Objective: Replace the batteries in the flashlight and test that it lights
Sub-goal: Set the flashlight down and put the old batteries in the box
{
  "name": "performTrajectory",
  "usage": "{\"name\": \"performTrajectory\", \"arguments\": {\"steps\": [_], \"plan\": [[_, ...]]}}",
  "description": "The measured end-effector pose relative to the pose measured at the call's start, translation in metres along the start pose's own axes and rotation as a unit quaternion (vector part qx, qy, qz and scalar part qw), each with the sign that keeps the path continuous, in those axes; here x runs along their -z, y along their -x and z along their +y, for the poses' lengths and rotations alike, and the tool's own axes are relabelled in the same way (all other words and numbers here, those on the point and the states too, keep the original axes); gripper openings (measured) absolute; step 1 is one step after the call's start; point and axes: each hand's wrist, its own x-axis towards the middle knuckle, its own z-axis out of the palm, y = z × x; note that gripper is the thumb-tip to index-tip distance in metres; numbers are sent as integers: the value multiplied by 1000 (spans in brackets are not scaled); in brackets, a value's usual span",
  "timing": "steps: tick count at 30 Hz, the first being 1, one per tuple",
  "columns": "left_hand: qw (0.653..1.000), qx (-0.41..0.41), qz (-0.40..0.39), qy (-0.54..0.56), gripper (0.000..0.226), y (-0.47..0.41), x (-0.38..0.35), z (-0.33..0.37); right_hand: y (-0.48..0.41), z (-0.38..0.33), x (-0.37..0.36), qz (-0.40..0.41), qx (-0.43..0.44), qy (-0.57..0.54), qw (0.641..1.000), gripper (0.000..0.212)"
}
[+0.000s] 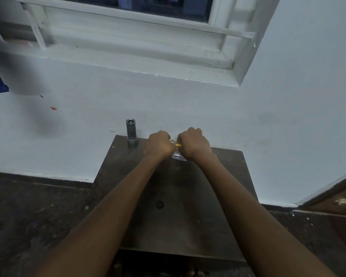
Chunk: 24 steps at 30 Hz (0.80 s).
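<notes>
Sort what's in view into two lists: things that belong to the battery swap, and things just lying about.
Belongs to the job:
- flashlight, standing upright at the table's far left corner
- left hand and right hand, closed together on a small yellow item
- clear plastic piece under the hands, likely packaging

Just lying about:
- red mark on the wall
- window frame
- dark table

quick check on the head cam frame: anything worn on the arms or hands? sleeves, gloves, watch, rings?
Both forearms are bare as far as the frame shows: no sleeves, gloves, watch or bracelet. The left hand and right hand are bare too. Rings cannot be ruled out, as the fingers are curled away from the camera.
</notes>
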Motion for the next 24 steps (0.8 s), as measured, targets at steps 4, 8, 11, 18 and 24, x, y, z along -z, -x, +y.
{"name": "performTrajectory", "arguments": {"steps": [4, 8, 11, 18, 24], "plan": [[1000, -4, -18, 12, 23, 4, -1, -2, -7, 6, -8, -8, 8, 19, 1000, 24], [999, -5, -27, 32, 20, 2, -5, -5, -11, 9, -10, 27, 25, 58, 998, 18], [999, -6, -20, 30, 17, 5, -6, -4, -12, 10, -12, 42, 36, 80, 995, 16], [1000, -15, -17, 22, 13, 6, -7, -3, -14, 11, -15, 63, 43, 94, 993, 16], [1000, 6, -5, -16, 22, 10, -2, -2, -6, 20, -7, 60, 20, 48, 997, 18]]}}
